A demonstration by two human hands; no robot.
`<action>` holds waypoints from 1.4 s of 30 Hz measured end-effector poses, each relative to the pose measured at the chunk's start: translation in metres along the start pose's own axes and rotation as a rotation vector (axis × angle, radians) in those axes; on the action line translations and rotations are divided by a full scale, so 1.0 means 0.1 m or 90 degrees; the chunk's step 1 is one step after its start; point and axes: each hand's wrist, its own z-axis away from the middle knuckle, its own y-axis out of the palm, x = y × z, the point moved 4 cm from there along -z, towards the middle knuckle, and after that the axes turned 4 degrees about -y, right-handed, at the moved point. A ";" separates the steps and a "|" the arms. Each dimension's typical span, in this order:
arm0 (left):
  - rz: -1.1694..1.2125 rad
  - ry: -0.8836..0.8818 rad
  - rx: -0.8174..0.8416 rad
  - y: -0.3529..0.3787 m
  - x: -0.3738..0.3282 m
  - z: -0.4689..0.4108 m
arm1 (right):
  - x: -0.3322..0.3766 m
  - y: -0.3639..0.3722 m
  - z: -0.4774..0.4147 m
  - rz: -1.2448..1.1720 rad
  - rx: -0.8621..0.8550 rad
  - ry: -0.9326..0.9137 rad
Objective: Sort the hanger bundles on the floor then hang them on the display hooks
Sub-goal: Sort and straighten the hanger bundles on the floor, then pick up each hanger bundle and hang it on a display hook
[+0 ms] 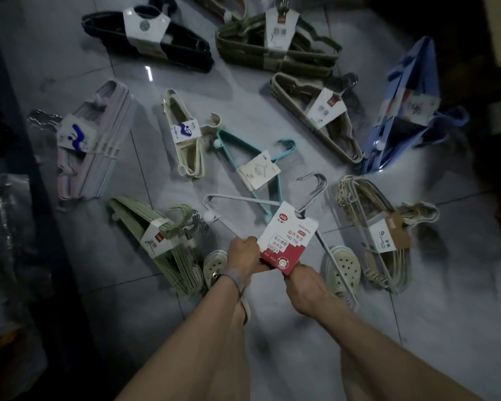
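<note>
Grey glossy floor tiles [417, 319] spread out under me in dim light, with hanger bundles strewn all round. I stand in pale clogs, the left one [214, 267] and the right one [342, 264] showing just past my wrists.

I hold the grey hanger bundle [287, 227] between my feet, low in the middle of the view. My left hand [242, 253] is curled round the left edge of its red-and-white card [281, 259], and my right hand [304, 285] grips the card's lower corner, fingers wrapped under it. The hooks point away from me and to the right, and one grey arm slants down across my right clog. A grey strap [232, 276] sits on my left wrist.

Near my left foot lies a light green bundle [162, 241]. Farther left is a pastel pink bundle [99, 140], with a cream bundle [182, 134] beside it. A teal bundle [258, 169] lies just beyond the one I hold, its corner passing under the grey bar.

To my right a pale yellow wire bundle [382, 233] rests by the right clog. Beyond it a blue bundle [405, 111] stands tilted, and a beige bundle [315, 117] lies next to that. At the far edge are a dark bundle [156, 39] on the left and an olive bundle [278, 44] on the right, apart from each other.
</note>
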 end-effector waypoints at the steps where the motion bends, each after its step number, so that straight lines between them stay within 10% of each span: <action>1: 0.013 0.024 -0.007 -0.03 -0.09 0.15 | 0.07 -0.17 0.08 0.004 -0.020 -0.016; 9: 0.055 0.247 -0.067 -0.63 -0.99 1.89 | 1.03 -1.64 1.19 0.028 -0.105 -0.195; 19: 0.042 0.515 -0.281 -1.91 -1.24 4.37 | 2.35 -3.25 3.39 -0.251 -0.587 -0.517; 26: 0.140 0.571 -0.409 -2.21 -0.64 5.84 | 3.22 -3.46 4.20 -0.316 -0.151 -0.615; 42: 0.578 0.489 -0.442 -3.21 0.99 7.53 | 4.48 -2.39 5.64 -0.338 0.121 -0.707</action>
